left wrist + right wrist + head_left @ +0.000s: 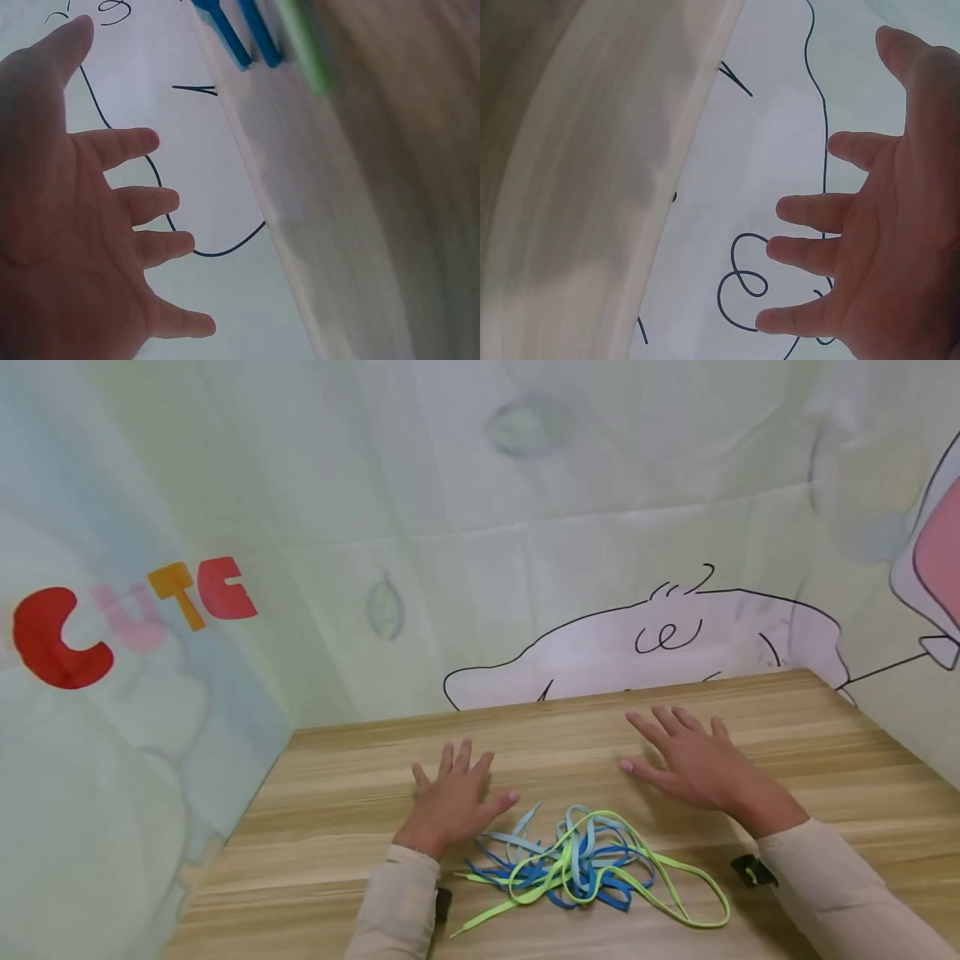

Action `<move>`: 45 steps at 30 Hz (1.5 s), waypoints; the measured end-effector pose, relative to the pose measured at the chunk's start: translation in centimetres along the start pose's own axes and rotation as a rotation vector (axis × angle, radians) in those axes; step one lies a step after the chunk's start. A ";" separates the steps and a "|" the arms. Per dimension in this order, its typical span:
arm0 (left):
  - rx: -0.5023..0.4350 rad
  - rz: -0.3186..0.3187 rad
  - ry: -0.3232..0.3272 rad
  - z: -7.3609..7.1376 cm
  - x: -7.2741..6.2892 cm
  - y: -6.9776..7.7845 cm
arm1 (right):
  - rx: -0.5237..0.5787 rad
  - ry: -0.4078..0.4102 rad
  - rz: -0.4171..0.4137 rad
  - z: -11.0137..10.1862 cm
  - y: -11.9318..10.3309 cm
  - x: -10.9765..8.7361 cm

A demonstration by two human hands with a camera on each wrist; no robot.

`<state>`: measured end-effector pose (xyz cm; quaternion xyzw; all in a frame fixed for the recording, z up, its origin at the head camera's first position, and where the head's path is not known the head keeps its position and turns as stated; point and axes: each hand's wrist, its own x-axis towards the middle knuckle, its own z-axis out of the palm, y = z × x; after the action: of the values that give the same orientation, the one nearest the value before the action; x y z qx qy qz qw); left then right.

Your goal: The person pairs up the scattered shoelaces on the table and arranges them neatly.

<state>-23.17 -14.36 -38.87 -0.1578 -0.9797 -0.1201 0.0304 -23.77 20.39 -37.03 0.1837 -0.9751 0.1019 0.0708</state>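
A loose tangle of flat shoelaces lies on the wooden table (337,810), between the two forearms in the head view. Lime-green laces (495,912) loop out to the right and trail to the lower left. Darker blue laces (618,900) and light blue laces (522,841) are mixed in with them. My left hand (455,806), fingers spread, is left of and above the pile with nothing in its grasp. Farther off to the upper right, my right hand (697,764) also has its fingers spread and holds nothing. In the left wrist view, lace ends (304,49) show at the top.
Behind the table hangs a pale printed curtain (337,585) with a cartoon outline and coloured letters. It meets the table's back edge and continues along the left side. Dark straps (753,871) show at both sleeves.
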 end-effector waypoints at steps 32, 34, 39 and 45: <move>0.110 0.287 -0.028 -0.5 -0.2 3.4 | 0.051 -0.031 -0.155 1.7 -2.3 -0.4; 0.109 0.297 -0.037 -0.5 -0.3 3.5 | 0.046 -0.024 -0.170 1.7 -2.5 -0.3; 0.104 0.334 -0.053 -0.4 -0.3 3.9 | 0.048 -0.013 -0.188 1.7 -3.0 -0.2; 0.103 0.354 -0.087 -0.2 -0.3 4.5 | 0.080 -0.044 -0.179 1.9 -3.6 -0.4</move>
<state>-21.44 -10.33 -37.64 -0.3309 -0.9419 -0.0556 0.0167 -22.29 16.86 -38.29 0.2752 -0.9512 0.1301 0.0507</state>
